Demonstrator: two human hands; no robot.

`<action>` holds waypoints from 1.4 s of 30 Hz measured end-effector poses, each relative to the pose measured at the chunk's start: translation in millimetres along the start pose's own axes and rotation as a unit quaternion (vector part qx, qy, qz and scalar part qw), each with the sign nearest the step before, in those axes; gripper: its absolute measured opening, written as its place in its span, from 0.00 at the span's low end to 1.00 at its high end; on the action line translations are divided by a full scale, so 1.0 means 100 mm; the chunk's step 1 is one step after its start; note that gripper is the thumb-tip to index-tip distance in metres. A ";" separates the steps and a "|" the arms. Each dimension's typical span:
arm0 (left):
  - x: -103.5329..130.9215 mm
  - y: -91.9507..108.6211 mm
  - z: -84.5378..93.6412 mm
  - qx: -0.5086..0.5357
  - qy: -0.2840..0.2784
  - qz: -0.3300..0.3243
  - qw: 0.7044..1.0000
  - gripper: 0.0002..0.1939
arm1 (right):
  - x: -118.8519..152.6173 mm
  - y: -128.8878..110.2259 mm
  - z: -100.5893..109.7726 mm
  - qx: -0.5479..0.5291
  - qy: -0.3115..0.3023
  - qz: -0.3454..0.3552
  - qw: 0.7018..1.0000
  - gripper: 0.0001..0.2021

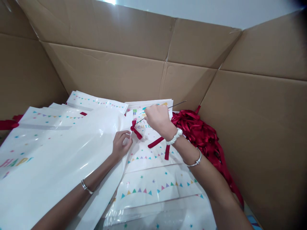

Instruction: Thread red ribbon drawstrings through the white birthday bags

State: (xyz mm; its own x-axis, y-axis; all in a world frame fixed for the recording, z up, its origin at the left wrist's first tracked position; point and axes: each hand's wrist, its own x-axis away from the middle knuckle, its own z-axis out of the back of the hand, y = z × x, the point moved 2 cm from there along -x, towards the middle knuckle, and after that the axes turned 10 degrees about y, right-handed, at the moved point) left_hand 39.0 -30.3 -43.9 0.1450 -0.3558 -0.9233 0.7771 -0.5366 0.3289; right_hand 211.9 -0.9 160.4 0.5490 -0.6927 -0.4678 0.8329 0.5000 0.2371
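Observation:
My left hand (pixel 122 144) pinches the edge of a glossy white sheet (pixel 96 150), just below a small red ribbon (pixel 137 131) that is looped at that edge. To the right, my right hand (pixel 159 119) is closed around a thin dark rod (pixel 178 103). One end of the rod reaches the ribbon; the other sticks out up and to the right. Under both hands lie printed white sheets (pixel 153 179) with coloured bunting and stars. Two loose red ribbon ends show below my right wrist.
A large heap of red ribbon (pixel 203 131) lies at the right. More printed sheets (pixel 45 118) are stacked at the left, with red ribbon (pixel 9 124) at the far left edge. Tall cardboard walls (pixel 107 70) enclose the back and sides.

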 end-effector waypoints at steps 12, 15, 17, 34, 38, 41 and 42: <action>0.03 -0.06 -0.01 -0.010 -0.023 0.048 0.999 0.06 | 0.31 -0.04 -0.16 -0.020 0.018 0.074 0.997 0.12; 0.04 -0.04 -0.02 0.009 -0.038 0.046 0.998 0.06 | 0.49 0.04 -0.30 -0.026 -0.003 0.064 0.998 0.14; 0.05 -0.03 -0.04 0.024 -0.053 0.045 0.997 0.07 | 0.60 0.09 -0.39 -0.032 -0.017 0.051 0.998 0.15; -0.14 0.26 -0.21 -0.101 -0.184 -0.039 0.977 0.10 | 1.06 0.71 -0.90 -0.275 -0.009 -0.116 0.954 0.06; -0.23 0.46 -0.28 -0.125 -0.210 -0.100 0.964 0.12 | 1.26 0.91 -1.10 -0.349 0.012 -0.137 0.927 0.07; -0.23 0.61 -0.37 -0.124 -0.227 -0.137 0.956 0.13 | 1.30 0.91 -1.18 -0.354 0.015 -0.136 0.925 0.08; -0.23 0.65 -0.40 -0.122 -0.232 -0.139 0.955 0.13 | 1.29 0.89 -1.20 -0.352 0.016 -0.134 0.926 0.08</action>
State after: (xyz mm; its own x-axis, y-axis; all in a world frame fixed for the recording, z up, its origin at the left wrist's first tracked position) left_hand 110.6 -26.1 -9.8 -0.3314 -0.5564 -0.7620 0.8735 -0.4862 -0.0250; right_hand 348.0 16.8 19.0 0.3174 -0.8312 -0.4566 0.6816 0.5347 -0.4996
